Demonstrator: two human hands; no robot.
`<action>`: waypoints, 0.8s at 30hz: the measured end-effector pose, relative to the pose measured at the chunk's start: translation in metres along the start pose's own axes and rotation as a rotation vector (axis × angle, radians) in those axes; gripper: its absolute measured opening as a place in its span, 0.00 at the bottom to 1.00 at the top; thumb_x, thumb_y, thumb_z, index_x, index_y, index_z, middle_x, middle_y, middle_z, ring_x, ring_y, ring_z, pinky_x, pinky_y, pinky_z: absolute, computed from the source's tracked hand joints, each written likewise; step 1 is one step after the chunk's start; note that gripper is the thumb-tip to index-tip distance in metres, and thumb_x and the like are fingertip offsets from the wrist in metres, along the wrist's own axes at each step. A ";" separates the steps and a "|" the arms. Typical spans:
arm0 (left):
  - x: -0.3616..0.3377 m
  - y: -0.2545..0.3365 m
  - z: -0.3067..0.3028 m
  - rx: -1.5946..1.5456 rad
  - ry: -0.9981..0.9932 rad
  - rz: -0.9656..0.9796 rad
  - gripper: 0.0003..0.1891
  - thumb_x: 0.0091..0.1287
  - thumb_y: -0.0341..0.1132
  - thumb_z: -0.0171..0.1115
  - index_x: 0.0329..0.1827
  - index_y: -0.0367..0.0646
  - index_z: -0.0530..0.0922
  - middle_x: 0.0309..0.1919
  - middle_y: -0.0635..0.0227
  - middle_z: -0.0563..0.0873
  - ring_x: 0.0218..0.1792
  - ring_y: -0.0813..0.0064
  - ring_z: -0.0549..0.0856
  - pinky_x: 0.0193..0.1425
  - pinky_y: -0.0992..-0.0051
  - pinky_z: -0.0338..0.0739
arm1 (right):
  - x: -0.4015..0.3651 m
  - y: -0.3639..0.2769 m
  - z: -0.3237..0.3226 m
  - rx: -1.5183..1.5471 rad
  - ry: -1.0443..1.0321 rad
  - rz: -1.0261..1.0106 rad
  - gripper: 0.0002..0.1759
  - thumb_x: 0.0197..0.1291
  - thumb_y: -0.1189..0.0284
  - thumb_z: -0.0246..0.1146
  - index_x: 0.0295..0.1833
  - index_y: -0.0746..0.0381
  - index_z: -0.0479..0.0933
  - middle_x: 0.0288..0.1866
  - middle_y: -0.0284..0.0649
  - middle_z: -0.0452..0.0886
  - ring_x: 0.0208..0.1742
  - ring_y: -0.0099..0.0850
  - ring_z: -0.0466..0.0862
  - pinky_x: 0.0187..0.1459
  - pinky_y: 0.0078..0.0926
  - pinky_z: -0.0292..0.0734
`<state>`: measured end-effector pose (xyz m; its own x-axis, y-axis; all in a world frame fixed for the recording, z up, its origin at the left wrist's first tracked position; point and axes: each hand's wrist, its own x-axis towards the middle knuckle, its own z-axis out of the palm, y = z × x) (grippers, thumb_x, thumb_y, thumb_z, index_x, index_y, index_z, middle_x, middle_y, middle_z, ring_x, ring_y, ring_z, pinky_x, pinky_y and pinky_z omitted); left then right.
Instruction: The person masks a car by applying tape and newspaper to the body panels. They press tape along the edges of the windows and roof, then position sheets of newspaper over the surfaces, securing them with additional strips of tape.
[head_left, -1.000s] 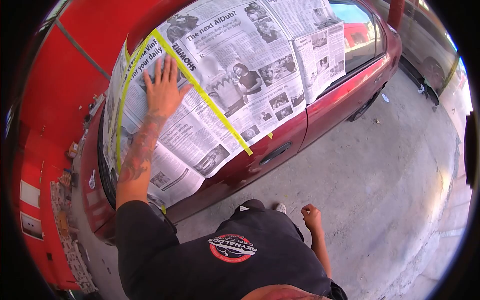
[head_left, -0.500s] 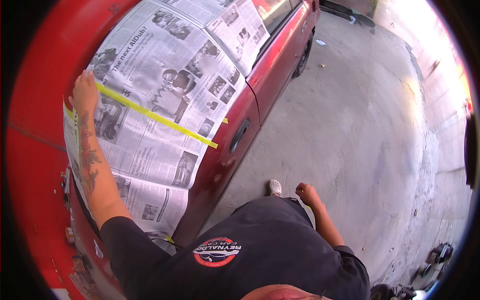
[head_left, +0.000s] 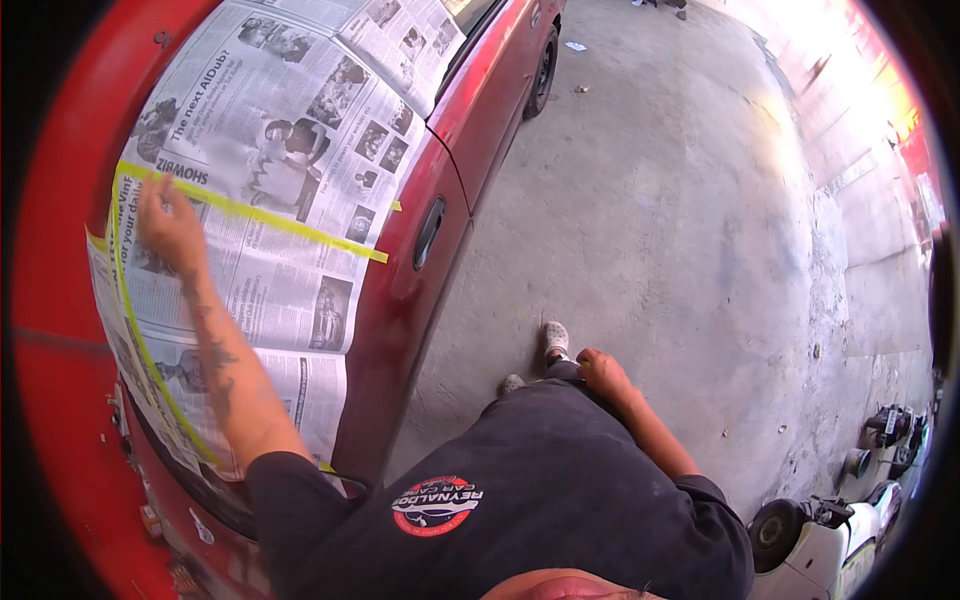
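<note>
On your left, the newspaper [head_left: 225, 110] is thin, matt, printed paper, crossed by smooth yellow tape [head_left: 300, 229]. The car door [head_left: 385, 330] beneath is glossy red painted metal, its handle [head_left: 430, 233] black, smooth plastic by the look. Your shirt [head_left: 570, 480] is matt dark cloth, your clog [head_left: 556, 336] pale moulded plastic, the floor [head_left: 620, 200] rough, dull concrete.

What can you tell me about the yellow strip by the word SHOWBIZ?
The yellow strip looks like masking tape: long, narrow, fairly straight, apparently stuck flat. It crosses the newspaper beside the word SHOWBIZ, and one end reaches past the paper's edge over the red car. Near its other end, the left hand overlaps it in this view; contact is unclear.
</note>
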<state>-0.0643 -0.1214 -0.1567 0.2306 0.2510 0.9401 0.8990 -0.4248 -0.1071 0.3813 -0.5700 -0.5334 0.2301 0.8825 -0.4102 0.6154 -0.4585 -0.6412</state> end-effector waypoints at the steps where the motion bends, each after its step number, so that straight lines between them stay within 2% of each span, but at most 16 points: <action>1: -0.023 0.030 -0.001 -0.105 0.003 0.000 0.09 0.70 0.31 0.60 0.50 0.41 0.83 0.51 0.59 0.87 0.55 0.58 0.85 0.61 0.62 0.75 | 0.000 0.005 -0.003 -0.011 0.004 -0.019 0.14 0.63 0.67 0.60 0.50 0.63 0.80 0.50 0.51 0.85 0.55 0.50 0.83 0.55 0.43 0.77; 2: -0.047 0.074 -0.007 -0.195 -0.066 -0.082 0.07 0.71 0.29 0.59 0.46 0.39 0.83 0.45 0.59 0.88 0.50 0.59 0.86 0.59 0.64 0.76 | -0.002 0.004 -0.008 -0.036 -0.030 -0.028 0.13 0.63 0.67 0.59 0.49 0.62 0.80 0.51 0.50 0.84 0.55 0.50 0.83 0.55 0.43 0.77; 4: -0.120 0.139 0.000 -0.404 -0.197 -0.347 0.09 0.75 0.32 0.56 0.45 0.38 0.83 0.45 0.59 0.88 0.48 0.60 0.86 0.56 0.62 0.76 | -0.008 -0.010 -0.025 -0.091 -0.098 -0.050 0.12 0.63 0.68 0.58 0.48 0.61 0.80 0.53 0.49 0.84 0.55 0.49 0.83 0.55 0.45 0.78; 6: -0.195 0.218 -0.001 -0.529 -0.385 -0.527 0.12 0.77 0.34 0.54 0.39 0.36 0.82 0.38 0.59 0.88 0.44 0.61 0.85 0.52 0.62 0.76 | -0.004 -0.003 -0.036 -0.149 -0.149 -0.124 0.12 0.62 0.68 0.59 0.47 0.61 0.80 0.50 0.49 0.84 0.52 0.50 0.84 0.53 0.45 0.78; 7: -0.211 0.267 -0.017 -0.726 -0.584 -0.727 0.10 0.75 0.33 0.56 0.38 0.37 0.81 0.33 0.60 0.88 0.39 0.61 0.85 0.50 0.61 0.77 | 0.003 0.017 -0.030 -0.150 -0.145 -0.158 0.12 0.62 0.68 0.60 0.47 0.62 0.80 0.49 0.49 0.84 0.52 0.51 0.84 0.53 0.45 0.78; 8: -0.248 0.300 -0.018 -0.669 -0.569 -0.506 0.07 0.73 0.32 0.58 0.37 0.39 0.80 0.31 0.61 0.88 0.36 0.61 0.86 0.46 0.61 0.76 | 0.008 0.034 -0.030 -0.151 -0.139 -0.192 0.12 0.61 0.68 0.61 0.46 0.62 0.80 0.49 0.49 0.85 0.51 0.51 0.84 0.52 0.45 0.78; 9: -0.280 0.338 -0.023 -0.811 -0.682 -0.680 0.04 0.71 0.31 0.59 0.39 0.40 0.80 0.29 0.64 0.88 0.33 0.62 0.86 0.48 0.62 0.74 | 0.005 0.040 -0.045 -0.110 -0.143 -0.176 0.13 0.61 0.68 0.62 0.48 0.64 0.80 0.50 0.50 0.84 0.52 0.50 0.84 0.53 0.45 0.78; 12: -0.335 0.439 -0.045 -0.856 -1.014 -0.746 0.05 0.73 0.34 0.56 0.44 0.46 0.79 0.27 0.74 0.87 0.32 0.69 0.85 0.57 0.61 0.66 | 0.001 0.071 -0.095 -0.024 -0.122 -0.104 0.16 0.62 0.66 0.62 0.50 0.65 0.80 0.52 0.50 0.84 0.54 0.50 0.84 0.54 0.45 0.78; 14: -0.345 0.492 -0.046 -0.896 -1.170 -0.732 0.07 0.74 0.36 0.54 0.45 0.47 0.79 0.27 0.76 0.86 0.34 0.69 0.85 0.62 0.57 0.64 | 0.012 0.125 -0.112 0.019 -0.069 -0.046 0.15 0.62 0.67 0.64 0.50 0.65 0.81 0.52 0.52 0.84 0.55 0.50 0.84 0.56 0.43 0.78; 16: -0.327 0.541 -0.038 -0.899 -1.231 -0.646 0.07 0.74 0.37 0.53 0.45 0.48 0.79 0.27 0.77 0.85 0.37 0.70 0.85 0.66 0.53 0.62 | 0.017 0.169 -0.135 0.069 0.009 -0.019 0.14 0.60 0.69 0.65 0.49 0.65 0.81 0.50 0.53 0.85 0.54 0.50 0.84 0.56 0.42 0.78; 17: -0.316 0.557 -0.038 -0.893 -1.275 -0.594 0.07 0.75 0.37 0.53 0.45 0.48 0.79 0.27 0.78 0.85 0.38 0.70 0.85 0.68 0.52 0.61 | 0.024 0.199 -0.142 0.178 0.037 -0.001 0.17 0.60 0.68 0.68 0.51 0.66 0.81 0.46 0.50 0.87 0.48 0.44 0.87 0.48 0.38 0.81; 18: -0.303 0.571 -0.037 -0.911 -1.298 -0.555 0.08 0.74 0.37 0.52 0.45 0.48 0.79 0.28 0.77 0.85 0.40 0.70 0.85 0.71 0.50 0.58 | 0.024 0.212 -0.159 0.159 0.091 0.014 0.15 0.60 0.70 0.68 0.51 0.65 0.81 0.44 0.49 0.87 0.45 0.38 0.89 0.45 0.36 0.82; 20: -0.274 0.597 -0.017 -0.965 -1.325 -0.469 0.09 0.74 0.38 0.52 0.45 0.49 0.80 0.29 0.75 0.84 0.42 0.71 0.84 0.76 0.48 0.52 | 0.028 0.230 -0.190 0.064 0.247 -0.096 0.14 0.61 0.71 0.67 0.51 0.64 0.81 0.41 0.44 0.87 0.42 0.30 0.88 0.43 0.30 0.81; 23: -0.255 0.628 0.013 -0.968 -1.268 -0.344 0.08 0.73 0.38 0.53 0.44 0.49 0.80 0.30 0.75 0.84 0.44 0.71 0.83 0.76 0.48 0.53 | 0.045 0.233 -0.230 0.358 0.227 0.067 0.12 0.63 0.73 0.66 0.51 0.64 0.80 0.42 0.38 0.86 0.41 0.26 0.84 0.44 0.27 0.79; 24: -0.250 0.638 0.020 -0.976 -1.253 -0.325 0.08 0.73 0.38 0.53 0.43 0.49 0.80 0.30 0.74 0.84 0.43 0.71 0.83 0.76 0.48 0.54 | 0.052 0.228 -0.240 0.425 0.246 0.033 0.12 0.64 0.74 0.65 0.52 0.64 0.80 0.43 0.38 0.86 0.40 0.25 0.83 0.43 0.26 0.79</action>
<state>0.4588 -0.4380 -0.4663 0.6706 0.7418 -0.0108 0.5139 -0.4540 0.7279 0.7146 -0.6037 -0.5458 0.4475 0.8416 -0.3024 0.2543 -0.4439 -0.8593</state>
